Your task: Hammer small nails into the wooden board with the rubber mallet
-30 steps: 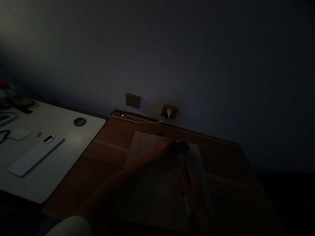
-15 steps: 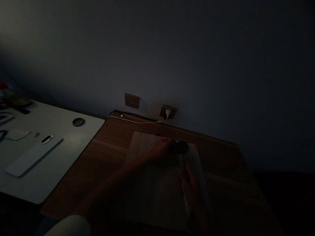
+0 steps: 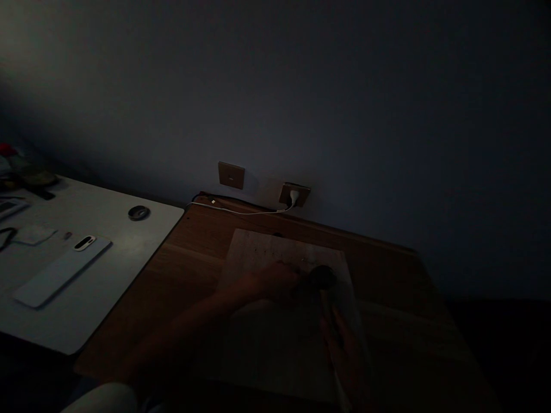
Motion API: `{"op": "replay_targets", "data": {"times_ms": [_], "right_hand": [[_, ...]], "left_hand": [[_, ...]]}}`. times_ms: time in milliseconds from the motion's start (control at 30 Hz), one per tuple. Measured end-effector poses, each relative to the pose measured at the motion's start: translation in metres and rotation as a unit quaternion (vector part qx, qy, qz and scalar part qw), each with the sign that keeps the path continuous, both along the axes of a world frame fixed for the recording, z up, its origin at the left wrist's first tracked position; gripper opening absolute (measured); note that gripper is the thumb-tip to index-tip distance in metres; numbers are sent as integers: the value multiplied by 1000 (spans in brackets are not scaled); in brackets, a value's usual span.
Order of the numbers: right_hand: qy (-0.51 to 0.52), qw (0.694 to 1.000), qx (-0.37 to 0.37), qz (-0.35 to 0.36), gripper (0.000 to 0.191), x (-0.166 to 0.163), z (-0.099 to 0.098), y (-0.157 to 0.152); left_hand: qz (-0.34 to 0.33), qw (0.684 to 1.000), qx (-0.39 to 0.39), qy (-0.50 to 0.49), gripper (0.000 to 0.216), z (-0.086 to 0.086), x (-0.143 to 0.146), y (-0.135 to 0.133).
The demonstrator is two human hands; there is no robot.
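On the white table [image 3: 116, 281] at left: one pale phone [image 3: 64, 275], near; one dark ring [image 3: 138, 213], far. On the wooden table [image 3: 167, 267], to the right: one pale board [image 3: 244, 248], lying flat. Over its far half: one left hand [image 3: 278, 281], dim, grip cannot be told. One hammer [image 3: 322, 278], over the board's far right part, dark head just right of that hand. One right hand [image 3: 344, 350], nearer, closed around the hammer's handle.
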State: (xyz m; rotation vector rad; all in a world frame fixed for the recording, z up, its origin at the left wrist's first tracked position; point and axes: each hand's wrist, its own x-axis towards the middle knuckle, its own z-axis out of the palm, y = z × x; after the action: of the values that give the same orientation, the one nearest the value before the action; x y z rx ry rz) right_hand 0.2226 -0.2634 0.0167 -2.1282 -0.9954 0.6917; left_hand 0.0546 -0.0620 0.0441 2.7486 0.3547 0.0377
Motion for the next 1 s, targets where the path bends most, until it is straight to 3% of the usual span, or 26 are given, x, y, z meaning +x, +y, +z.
{"op": "replay_targets", "data": {"times_ms": [267, 367, 467, 533, 700, 1000], "right_hand": [[25, 999, -41, 6, 93, 4, -14, -3], [31, 999, -34, -8, 95, 4, -14, -3], [35, 999, -26, -17, 92, 3, -10, -3], [36, 999, -7, -16, 84, 3, -9, -4], [20, 999, 21, -12, 76, 4, -11, -6], [19, 999, 4, -26, 76, 2, -11, -8]], "left_hand": [[-28, 999, 21, -19, 17, -1, 6, -1], [2, 999, -28, -33, 15, -4, 4, 4], [82, 983, -133, -98, 16, -9, 3, 21], [140, 967, -164, -135, 15, -13, 4, 35], [187, 949, -179, -180, 34, -24, 8, 56], [217, 939, -154, -218, 25, -36, 5, 60]]}}
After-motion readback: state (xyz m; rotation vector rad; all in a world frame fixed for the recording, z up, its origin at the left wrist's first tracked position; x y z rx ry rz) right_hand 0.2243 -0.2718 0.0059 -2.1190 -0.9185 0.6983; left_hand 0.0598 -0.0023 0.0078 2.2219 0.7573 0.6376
